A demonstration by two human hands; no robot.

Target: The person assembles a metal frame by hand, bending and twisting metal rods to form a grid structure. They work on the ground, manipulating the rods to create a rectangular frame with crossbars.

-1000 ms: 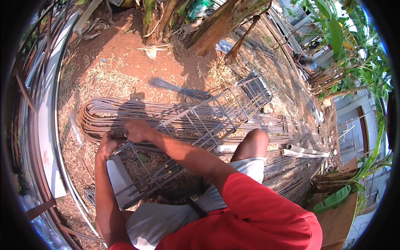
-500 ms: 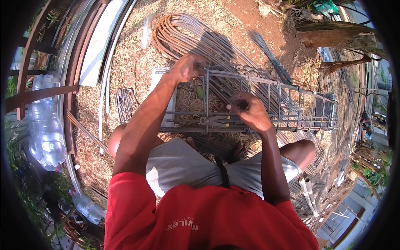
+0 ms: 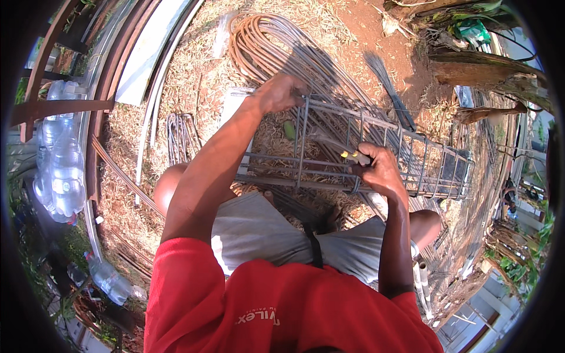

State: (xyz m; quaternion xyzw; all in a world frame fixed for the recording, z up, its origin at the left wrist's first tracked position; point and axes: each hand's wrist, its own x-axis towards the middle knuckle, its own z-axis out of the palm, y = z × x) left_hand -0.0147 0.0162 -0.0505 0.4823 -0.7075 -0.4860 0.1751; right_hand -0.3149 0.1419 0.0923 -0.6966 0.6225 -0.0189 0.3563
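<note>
A long rebar cage (image 3: 329, 173) of steel rods and square stirrups lies across in front of my knees. My left hand (image 3: 282, 94) is closed at the cage's far left corner, where a stirrup meets the upper rod; its fingertips are partly hidden. In my right hand (image 3: 381, 167) are steel pincers (image 3: 332, 143) with yellow marks on the handles. Their jaws point left and away from me, over the cage's open middle. The handle ends are hidden in my fist. A green oval object (image 3: 289, 130) rests on the ground behind the left stirrup.
Bent rebar rods (image 3: 265, 44) lie in a bundle beyond the cage. A bunch of thin wires (image 3: 388, 88) is at the far right, near a log (image 3: 488, 69). Bent stirrup rods (image 3: 181, 138) lie left of my knee. Large plastic bottles (image 3: 66, 170) stand beyond the boards at left.
My right hand has picked up the pincers from the cage's near rods and raised them over its middle. My left hand stays at the corner. The whole view has shifted slightly.
</note>
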